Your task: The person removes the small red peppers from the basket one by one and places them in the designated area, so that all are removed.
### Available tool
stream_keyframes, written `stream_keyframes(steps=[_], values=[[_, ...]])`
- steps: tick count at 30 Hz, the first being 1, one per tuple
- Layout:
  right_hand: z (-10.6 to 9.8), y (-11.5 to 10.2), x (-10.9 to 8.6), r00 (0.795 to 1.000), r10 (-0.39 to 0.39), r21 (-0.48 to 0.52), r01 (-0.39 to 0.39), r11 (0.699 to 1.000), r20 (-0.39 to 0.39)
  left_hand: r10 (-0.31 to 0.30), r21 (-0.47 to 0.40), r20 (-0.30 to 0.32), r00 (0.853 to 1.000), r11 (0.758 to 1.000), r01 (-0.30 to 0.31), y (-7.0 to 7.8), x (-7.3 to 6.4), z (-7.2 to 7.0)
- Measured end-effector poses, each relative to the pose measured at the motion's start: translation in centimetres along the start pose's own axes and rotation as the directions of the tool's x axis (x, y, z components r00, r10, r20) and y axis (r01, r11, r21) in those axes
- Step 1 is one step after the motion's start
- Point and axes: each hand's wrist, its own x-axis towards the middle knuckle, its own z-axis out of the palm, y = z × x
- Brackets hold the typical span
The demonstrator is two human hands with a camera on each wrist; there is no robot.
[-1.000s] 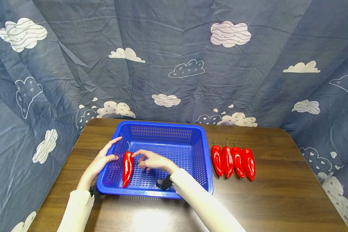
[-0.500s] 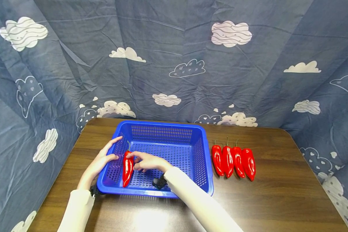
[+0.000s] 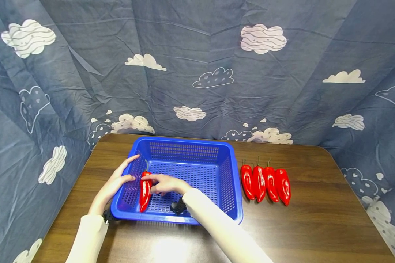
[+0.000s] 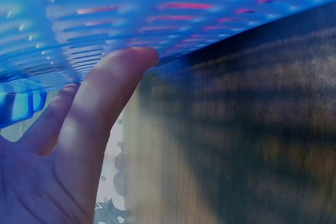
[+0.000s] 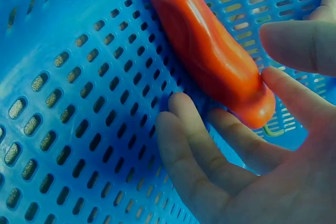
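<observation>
A blue perforated basket stands on the table. Inside it, along the left wall, lies a red pepper with a green stem pointing toward the back. My left hand rests against the basket's left side, its fingers extended. In the left wrist view, one fingertip touches the slotted wall from outside. My right hand reaches into the basket from the right, its index finger over the pepper's stem end. The right wrist view has a fingertip touching the pepper, with the thumb apart from it.
Several red peppers lie side by side on the wooden table, right of the basket, most with stems toward the back. A dark curtain with white cloud prints hangs behind the table and at both sides.
My right hand has moved slightly left, bringing its index finger from beside the pepper to over its stem end. The left hand and the basket stay nearly still.
</observation>
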Motion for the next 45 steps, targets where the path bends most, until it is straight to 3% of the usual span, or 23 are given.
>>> stream_keyframes(steps=[5, 15, 28, 36, 45], values=[[0.0, 0.2, 0.1, 1.0, -0.001, -0.024, 0.001, 1.0, -0.005, 0.002, -0.001, 0.002, 1.0, 1.0, -0.002, 0.0, 0.0, 0.0], [-1.2, 1.0, -0.6, 0.994, -0.024, -0.046, 0.019, 0.999, -0.105, 0.005, 0.009, -0.008, 1.0, 1.0, -0.005, 0.2, -0.1, 0.2], [-1.9, 1.7, -1.1, 0.995, -0.008, -0.024, 0.006, 1.0, -0.103, -0.018, -0.028, -0.005, 1.0, 0.999, 0.018, -0.1, 0.0, 0.1], [-2.0, 1.7, -1.1, 0.969, -0.108, -0.197, 0.064, 0.978, -0.224, -0.003, -0.014, -0.01, 1.0, 1.0, 0.003, 0.1, -0.1, 0.2], [-2.3, 1.7, -1.4, 0.956, -0.107, -0.133, 0.072, 0.989, -0.272, -0.028, -0.059, -0.003, 1.0, 0.998, 0.028, 0.0, -0.1, 0.2]])
